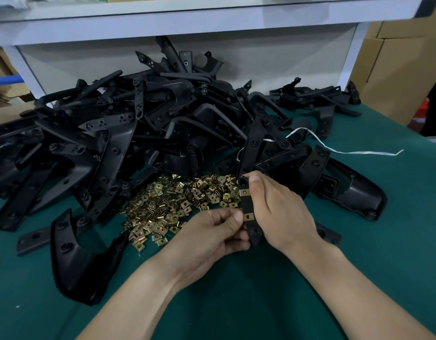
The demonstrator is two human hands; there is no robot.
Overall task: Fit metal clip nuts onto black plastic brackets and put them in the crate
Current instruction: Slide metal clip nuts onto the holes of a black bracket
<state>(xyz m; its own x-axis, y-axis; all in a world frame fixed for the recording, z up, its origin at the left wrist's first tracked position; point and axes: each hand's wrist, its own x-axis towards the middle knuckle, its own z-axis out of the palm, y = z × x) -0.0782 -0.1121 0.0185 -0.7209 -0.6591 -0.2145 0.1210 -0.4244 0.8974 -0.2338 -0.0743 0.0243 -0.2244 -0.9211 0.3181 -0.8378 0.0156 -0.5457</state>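
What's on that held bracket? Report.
An upper clip nut and a lower clip nut sit on the bracket. Right hand grips it; left hand pinches its lower end. Its rear is hidden.

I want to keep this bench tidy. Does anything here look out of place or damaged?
Yes, one thing: a thin white string trails out of the pile of black brackets and lies loose on the green mat at the right. It seems to belong to no part. Nothing looks damaged.
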